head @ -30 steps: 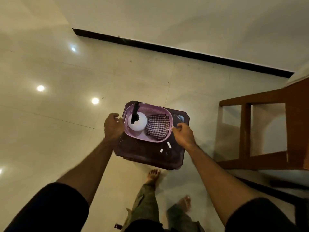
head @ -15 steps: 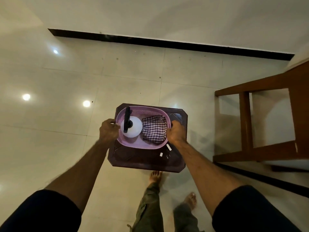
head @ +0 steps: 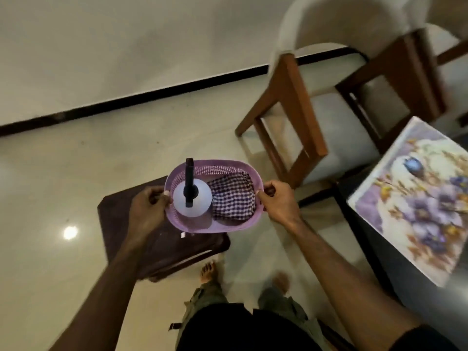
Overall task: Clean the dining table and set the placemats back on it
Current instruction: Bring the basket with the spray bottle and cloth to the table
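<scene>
While both arms reach forward, the left hand (head: 148, 207) and right hand (head: 277, 201) each close a grip on the purple basket (head: 222, 225), holding it above the dark stool (head: 162, 247), left of the floral placemat (head: 420, 198).

Dim warm indoor light, ceiling-lamp glare on glossy floor (head: 70, 232) (left), motion blur, wide-angle edge bending

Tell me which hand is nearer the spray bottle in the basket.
Left. The left hand grips the basket rim right beside the spray bottle; the right hand grips the opposite rim, past the checkered cloth.
</scene>
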